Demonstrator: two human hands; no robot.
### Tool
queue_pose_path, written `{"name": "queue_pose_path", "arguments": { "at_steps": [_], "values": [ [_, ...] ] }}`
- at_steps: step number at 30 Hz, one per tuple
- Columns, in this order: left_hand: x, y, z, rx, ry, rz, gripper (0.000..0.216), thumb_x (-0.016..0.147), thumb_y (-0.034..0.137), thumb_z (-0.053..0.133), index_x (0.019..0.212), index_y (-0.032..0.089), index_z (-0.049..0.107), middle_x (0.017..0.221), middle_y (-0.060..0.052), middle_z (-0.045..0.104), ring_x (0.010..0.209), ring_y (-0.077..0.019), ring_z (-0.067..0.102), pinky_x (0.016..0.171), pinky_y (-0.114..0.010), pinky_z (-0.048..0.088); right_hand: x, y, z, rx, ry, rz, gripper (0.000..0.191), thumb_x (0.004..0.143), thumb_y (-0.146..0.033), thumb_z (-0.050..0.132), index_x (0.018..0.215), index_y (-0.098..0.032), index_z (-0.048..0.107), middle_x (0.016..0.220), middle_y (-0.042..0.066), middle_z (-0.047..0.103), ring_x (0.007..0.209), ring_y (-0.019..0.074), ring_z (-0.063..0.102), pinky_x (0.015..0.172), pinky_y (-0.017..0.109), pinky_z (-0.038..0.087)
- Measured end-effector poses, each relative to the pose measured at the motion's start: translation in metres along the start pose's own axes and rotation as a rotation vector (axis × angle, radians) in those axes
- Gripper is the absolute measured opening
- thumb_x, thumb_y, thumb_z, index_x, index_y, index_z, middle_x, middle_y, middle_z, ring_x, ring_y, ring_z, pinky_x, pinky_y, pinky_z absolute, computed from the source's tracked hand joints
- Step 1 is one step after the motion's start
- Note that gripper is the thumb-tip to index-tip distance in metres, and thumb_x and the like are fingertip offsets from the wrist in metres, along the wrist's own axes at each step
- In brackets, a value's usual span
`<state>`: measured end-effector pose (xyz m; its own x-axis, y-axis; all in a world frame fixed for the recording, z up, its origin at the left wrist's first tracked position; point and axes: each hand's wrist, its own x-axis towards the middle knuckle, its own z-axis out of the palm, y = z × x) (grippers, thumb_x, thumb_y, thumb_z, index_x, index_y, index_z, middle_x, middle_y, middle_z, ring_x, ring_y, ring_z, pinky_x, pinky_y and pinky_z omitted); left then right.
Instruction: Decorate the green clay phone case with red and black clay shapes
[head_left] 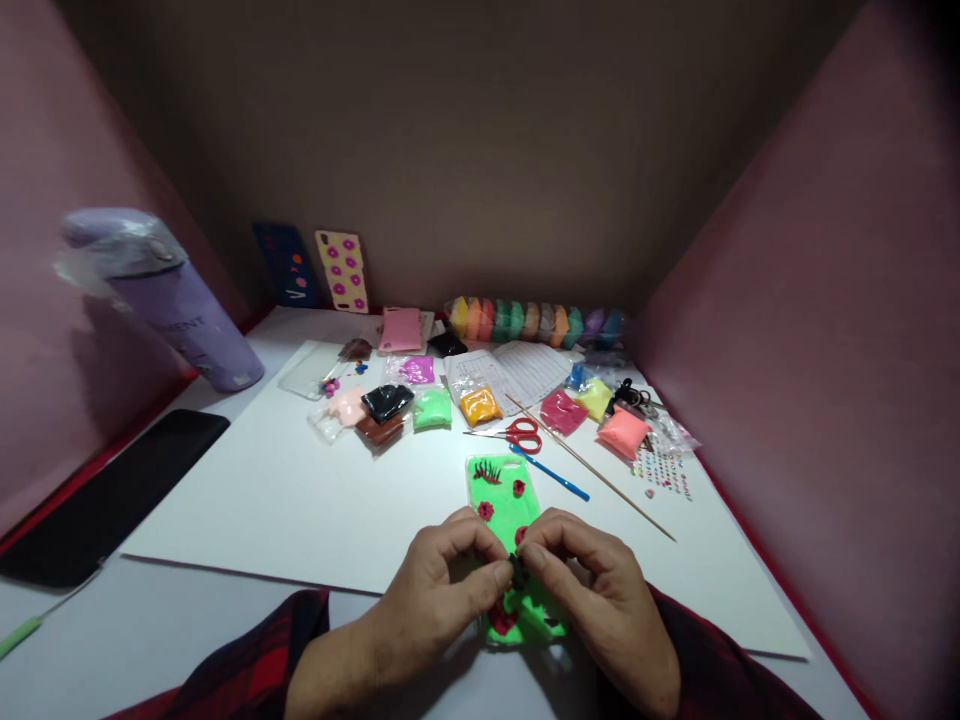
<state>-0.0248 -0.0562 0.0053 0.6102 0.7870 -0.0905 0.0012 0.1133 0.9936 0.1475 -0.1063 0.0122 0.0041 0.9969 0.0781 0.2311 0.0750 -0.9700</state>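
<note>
A phone case coated in bright green clay lies at the front edge of the white board, decorated with several red and black clay shapes. Above its lower half, my left hand and my right hand meet with thumbs and forefingers pinched. Between the fingertips is a small black clay piece, which both hands hold; its exact shape is partly hidden. Just beyond the case lie a blue pen-like tool, red-handled scissors and a thin wooden stick.
Clay packets, among them green, orange and coral, spread across the white board. A purple bottle and a black phone-like slab stand left. Decorated cases lean on the back wall.
</note>
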Motion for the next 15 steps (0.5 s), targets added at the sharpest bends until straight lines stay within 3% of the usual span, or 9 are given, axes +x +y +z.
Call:
{"name": "queue_pose_path", "arguments": {
  "at_steps": [7, 15],
  "values": [
    [0.0003, 0.0006, -0.0009, -0.097, -0.003, -0.036, 0.025, 0.082, 0.036, 0.065, 0.071, 0.014, 0.059, 0.078, -0.003, 0.051, 0.070, -0.0146, 0.053, 0.066, -0.030, 0.046, -0.0002, -0.0017, 0.0000, 0.098, 0.011, 0.035, 0.022, 0.089, -0.033, 0.057, 0.075, -0.017, 0.063, 0.071, 0.001, 0.059, 0.066, 0.0130, 0.055, 0.060, 0.024, 0.044],
    [-0.0009, -0.0005, -0.0023, -0.066, -0.028, -0.029, 0.023, 0.083, 0.034, 0.064, 0.072, 0.014, 0.060, 0.078, -0.003, 0.051, 0.072, -0.0149, 0.052, 0.067, -0.030, 0.044, 0.0002, -0.0008, -0.0018, 0.141, -0.041, -0.046, 0.013, 0.090, -0.026, 0.057, 0.083, -0.021, 0.066, 0.078, 0.001, 0.059, 0.074, 0.0135, 0.055, 0.067, 0.025, 0.043]
  ]
}}
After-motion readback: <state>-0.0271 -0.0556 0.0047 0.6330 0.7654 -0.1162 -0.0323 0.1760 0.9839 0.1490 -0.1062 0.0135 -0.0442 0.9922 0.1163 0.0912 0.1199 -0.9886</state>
